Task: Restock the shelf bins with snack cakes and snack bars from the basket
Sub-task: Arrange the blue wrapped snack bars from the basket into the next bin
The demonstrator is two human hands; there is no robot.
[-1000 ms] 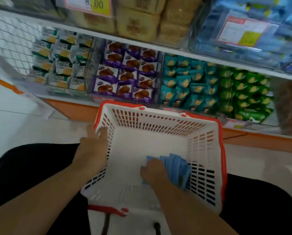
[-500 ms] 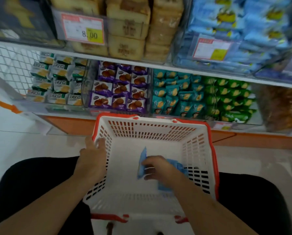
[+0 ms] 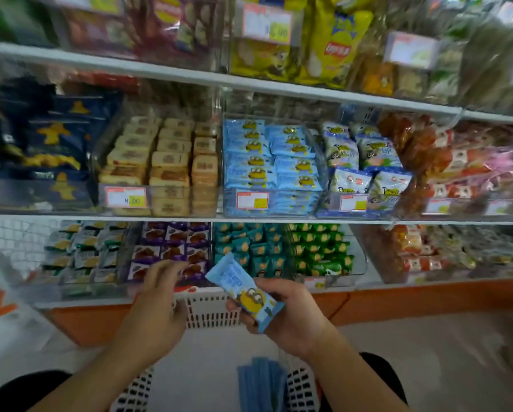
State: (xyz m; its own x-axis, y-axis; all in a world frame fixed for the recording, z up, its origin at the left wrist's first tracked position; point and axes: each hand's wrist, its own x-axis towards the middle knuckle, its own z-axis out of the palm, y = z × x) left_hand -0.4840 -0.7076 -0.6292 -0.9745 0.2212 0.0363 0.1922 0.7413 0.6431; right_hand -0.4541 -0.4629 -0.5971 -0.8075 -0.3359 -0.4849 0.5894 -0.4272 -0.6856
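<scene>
Right hand (image 3: 291, 319) grips one light-blue snack cake packet (image 3: 245, 297) bearing a yellow goggled cartoon figure, above the white basket (image 3: 213, 313). Left hand (image 3: 157, 304) raised, fingers loosely spread, holding nothing. Legible price tag (image 3: 126, 197): "8.00". Wrapper lettering blurred.

just one head cam, wide-angle, looking forward and a bit down from a low spot close to the shelf (image 3: 249, 219), bins (image 3: 271, 165) filling the top, both hands and the basket (image 3: 210, 313) close up at the bottom edge, edges kinda blurry
</scene>
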